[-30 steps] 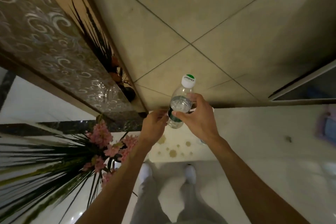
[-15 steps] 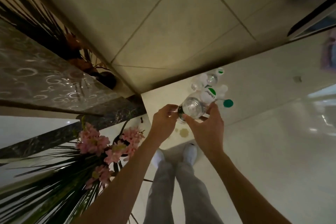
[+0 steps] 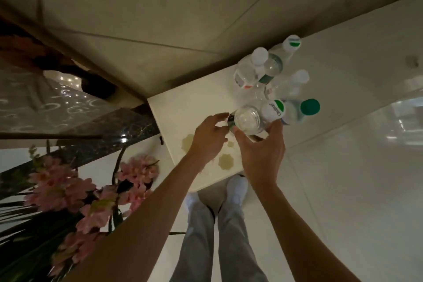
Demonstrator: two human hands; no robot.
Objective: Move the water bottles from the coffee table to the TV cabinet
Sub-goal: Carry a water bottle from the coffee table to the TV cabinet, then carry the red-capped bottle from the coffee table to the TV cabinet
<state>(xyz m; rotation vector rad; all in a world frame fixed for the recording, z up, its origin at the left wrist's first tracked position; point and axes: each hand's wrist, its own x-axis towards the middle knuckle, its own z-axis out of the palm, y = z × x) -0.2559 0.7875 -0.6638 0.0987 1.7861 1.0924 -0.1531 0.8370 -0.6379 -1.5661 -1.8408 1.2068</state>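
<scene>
The right hand (image 3: 261, 153) grips the bottle (image 3: 247, 121) over the cabinet (image 3: 194, 112), the left hand (image 3: 209, 137) pinching its base, and should lower it upright, clear of the other bottles (image 3: 258, 68) just beyond.

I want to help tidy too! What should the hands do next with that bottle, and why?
Probably ease the fingers open and lift both hands away. The bottle looks upright on the white cabinet top beside the other bottles, with the left hand and right hand curled round it. Whether its base is fully down is unclear, so release gently.
</scene>
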